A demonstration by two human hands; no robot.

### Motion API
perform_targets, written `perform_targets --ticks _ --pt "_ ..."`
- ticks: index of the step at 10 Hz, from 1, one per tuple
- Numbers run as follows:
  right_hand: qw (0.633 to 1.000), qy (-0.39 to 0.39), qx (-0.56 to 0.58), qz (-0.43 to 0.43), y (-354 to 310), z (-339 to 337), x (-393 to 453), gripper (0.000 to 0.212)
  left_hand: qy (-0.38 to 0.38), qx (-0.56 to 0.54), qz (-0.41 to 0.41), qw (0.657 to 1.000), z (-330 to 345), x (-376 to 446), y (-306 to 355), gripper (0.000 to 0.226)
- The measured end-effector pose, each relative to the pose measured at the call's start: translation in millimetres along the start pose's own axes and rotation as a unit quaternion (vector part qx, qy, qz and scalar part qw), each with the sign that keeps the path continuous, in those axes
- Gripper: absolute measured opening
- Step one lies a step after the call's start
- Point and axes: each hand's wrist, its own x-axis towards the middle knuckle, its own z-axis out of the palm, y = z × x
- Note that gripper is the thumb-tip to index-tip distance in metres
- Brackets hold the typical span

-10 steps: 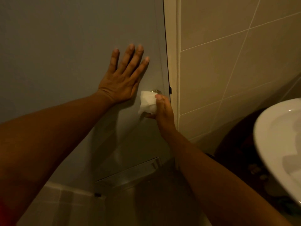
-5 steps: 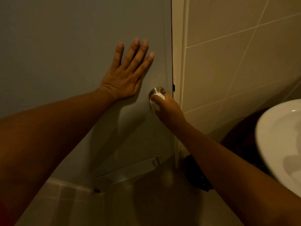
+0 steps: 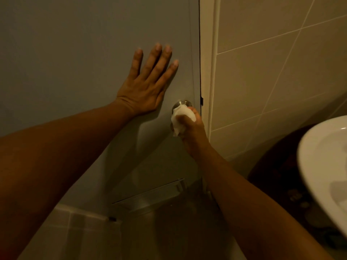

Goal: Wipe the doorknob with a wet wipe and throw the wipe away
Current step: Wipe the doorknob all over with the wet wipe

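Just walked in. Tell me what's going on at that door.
A person is cleaning the doorknob. The right hand holds a crumpled white wipe pressed over the knob, so only the knob's metal top shows above it. The left hand lies flat and open on the door, beside the knob, bracing it. The door is shut against its frame. A white sink sits at the right. The wipe has not been thrown away yet.

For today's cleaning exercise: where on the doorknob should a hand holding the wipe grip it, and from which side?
Cup the doorknob's rounded head from the front, as the right hand does with the wet wipe. It juts out from the door, so fingers can probably wrap around it; the frame crowds its right side.
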Motion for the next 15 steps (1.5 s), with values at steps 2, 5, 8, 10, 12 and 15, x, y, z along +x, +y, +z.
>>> perform_targets --ticks 2,5,8,10,12,15 --pt "0.802 -0.057 -0.548 -0.229 -19 -19 6 0.036 0.008 0.011 -0.004 1.000 2 1 -1 0.058" --pt "0.859 -0.016 -0.472 -0.199 -9 -21 5 0.032 0.021 0.007 -0.004 1.000 4 -1 1 0.059" --pt "0.955 -0.032 -0.280 -0.090 -10 -15 -11 0.053 -0.005 -0.015 -0.013 1.000 -2 -1 1 0.058" --pt "0.897 -0.140 -0.413 -0.066 -39 -47 -13 0.073 -0.070 -0.073 -0.054 0.993 -22 -1 7 0.059" --pt "0.930 -0.143 -0.339 0.001 -67 -51 -2 0.072 -0.088 -0.203 -0.149 0.964 -31 -23 51 0.042" --pt "0.834 -0.131 -0.517 -0.143 -59 -70 9 0.050 -0.195 -0.450 -0.306 0.816 -22 -40 112 0.043"
